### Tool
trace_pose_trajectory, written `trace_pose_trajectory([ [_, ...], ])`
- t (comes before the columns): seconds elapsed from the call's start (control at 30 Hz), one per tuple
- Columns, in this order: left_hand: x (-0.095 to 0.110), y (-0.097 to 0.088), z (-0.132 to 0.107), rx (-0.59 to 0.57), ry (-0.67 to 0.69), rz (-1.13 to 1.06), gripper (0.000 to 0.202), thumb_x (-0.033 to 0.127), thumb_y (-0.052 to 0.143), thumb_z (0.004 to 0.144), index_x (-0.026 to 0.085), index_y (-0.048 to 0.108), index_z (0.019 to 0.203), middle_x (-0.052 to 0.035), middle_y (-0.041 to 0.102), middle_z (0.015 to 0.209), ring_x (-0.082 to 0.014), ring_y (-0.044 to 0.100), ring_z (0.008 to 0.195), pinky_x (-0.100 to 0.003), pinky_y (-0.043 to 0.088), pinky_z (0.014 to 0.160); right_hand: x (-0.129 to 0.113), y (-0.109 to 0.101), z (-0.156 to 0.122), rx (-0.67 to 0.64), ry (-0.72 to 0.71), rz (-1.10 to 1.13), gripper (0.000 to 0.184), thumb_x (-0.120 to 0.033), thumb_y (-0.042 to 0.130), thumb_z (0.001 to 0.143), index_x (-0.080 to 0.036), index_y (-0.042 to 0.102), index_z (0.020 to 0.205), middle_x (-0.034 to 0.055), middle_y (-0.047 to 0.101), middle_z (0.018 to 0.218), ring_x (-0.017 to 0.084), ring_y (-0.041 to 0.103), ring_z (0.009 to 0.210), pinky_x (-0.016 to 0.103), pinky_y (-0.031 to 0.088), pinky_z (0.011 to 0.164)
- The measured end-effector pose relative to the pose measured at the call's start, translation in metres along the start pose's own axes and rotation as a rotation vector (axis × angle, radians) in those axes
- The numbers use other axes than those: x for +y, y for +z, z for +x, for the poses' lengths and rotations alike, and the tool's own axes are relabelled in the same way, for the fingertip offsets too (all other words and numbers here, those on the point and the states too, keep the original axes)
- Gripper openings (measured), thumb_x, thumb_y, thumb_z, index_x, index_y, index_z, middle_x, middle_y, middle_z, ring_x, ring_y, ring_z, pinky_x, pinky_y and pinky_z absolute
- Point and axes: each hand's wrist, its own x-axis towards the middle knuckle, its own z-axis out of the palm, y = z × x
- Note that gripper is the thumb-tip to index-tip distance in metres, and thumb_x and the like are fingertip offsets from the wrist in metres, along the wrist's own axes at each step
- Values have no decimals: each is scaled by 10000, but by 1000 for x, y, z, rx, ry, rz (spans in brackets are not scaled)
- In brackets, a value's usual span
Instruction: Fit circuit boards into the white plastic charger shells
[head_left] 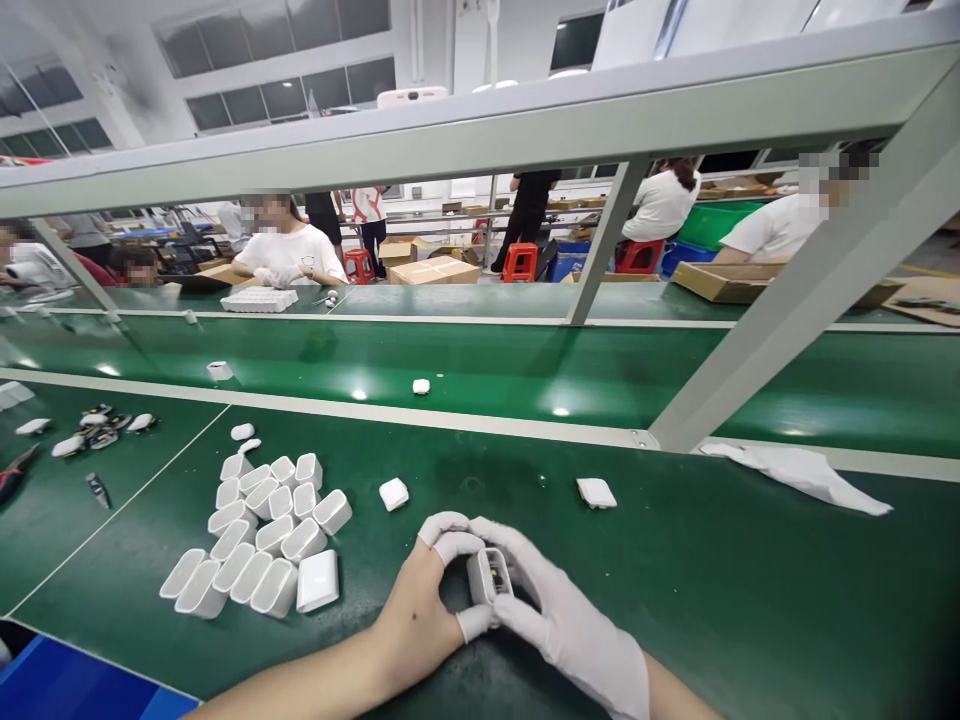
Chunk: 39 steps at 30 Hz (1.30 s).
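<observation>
A small white plastic casing (pixel 481 580) is held just above the green bench, its open end facing right with dark parts inside. My left hand (pixel 427 590), with white covers on its fingertips, pinches it from the left. My right hand (pixel 559 610), in a white glove, grips it from the right. To the left stand several white open-topped casings (pixel 274 535) in a cluster, with one casing (pixel 318 581) on its side. A white cap piece (pixel 394 493) lies ahead of my left hand, and another white cap piece (pixel 597 492) beyond my right hand.
Beyond the bench runs a green conveyor belt (pixel 495 360) carrying a small white piece (pixel 421 386). A grey slanted post (pixel 795 260) rises at right near a white cloth (pixel 799 475). Dark-and-white parts (pixel 97 428) and pliers (pixel 15 475) lie far left. A co-worker (pixel 289 250) sits across.
</observation>
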Motion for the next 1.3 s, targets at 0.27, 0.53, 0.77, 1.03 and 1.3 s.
trace_pose_trajectory([
  [0.27, -6, -13, 12, 111, -101, 992, 684, 254, 705, 743, 177, 449, 1372, -217, 372, 1457, -411, 321, 1346, -623, 299, 1047, 16, -40, 36, 408, 242, -727, 453, -391, 490, 894, -214, 485, 1311, 77, 653, 1089, 245, 617, 1013, 398, 452, 941],
  [0.53, -7, -30, 20, -49, -340, 1119, 414, 158, 527, 856, 135, 582, 1266, -224, 586, 1221, -377, 556, 1094, -512, 437, 903, -5, -76, 128, 490, 344, -964, 569, -353, 600, 842, -100, 473, 1336, 262, 550, 1206, 445, 489, 1136, 608, 358, 906],
  [0.77, -2, -10, 14, -238, -198, 1024, 430, 89, 457, 848, 204, 595, 1239, -186, 630, 1075, -327, 614, 927, -446, 514, 743, -27, -13, 270, 282, 128, -833, 372, -382, 556, 968, -172, 517, 1273, 103, 528, 1264, 240, 572, 1055, 440, 495, 898],
  [1.03, -46, 1, 22, -275, -9, 863, 418, 183, 630, 716, 183, 655, 1133, -229, 457, 1380, -424, 516, 1136, -524, 516, 831, -32, 11, 306, 307, -76, -581, 275, -326, 571, 969, -155, 568, 1184, 80, 582, 1154, 205, 610, 953, 383, 541, 815],
  [1.3, -12, -14, 15, -236, -118, 719, 690, 135, 564, 718, 160, 414, 1391, -201, 529, 1293, -379, 548, 1046, -512, 504, 846, -30, 22, 215, 327, -323, -289, 340, -161, 570, 875, -159, 495, 1206, 75, 602, 1087, 187, 618, 934, 371, 527, 868],
])
